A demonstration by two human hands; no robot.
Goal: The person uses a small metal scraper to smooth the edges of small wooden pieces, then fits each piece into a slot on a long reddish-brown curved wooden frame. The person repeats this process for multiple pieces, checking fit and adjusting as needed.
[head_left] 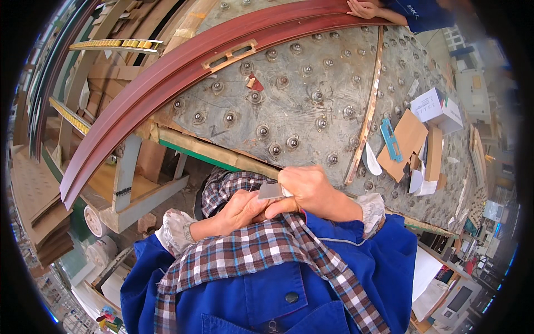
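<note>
Close to my body, in front of the plaid apron (239, 242), my two hands meet. A small translucent strip (270, 191) spans the gap between them, whitish at its right end. My left hand (236, 211) is closed, its fingers pinching the strip's lower left side. Curled into a fist, my right hand (311, 192) grips the other end; what lies deeper inside that fist is hidden. Beyond my hands, a long reddish-brown moulded profile (167, 69) lies across the table, with a slotted wooden-edged cutout (230, 55) in it.
Metal ball rollers stud the grey table (289, 106). A thin wooden strip (367, 117) crosses it. To the right are a blue slotted plate (390, 139), cardboard pieces (409, 136) and a white box (435, 108). Another person's hand (364, 9) rests on the profile's far end.
</note>
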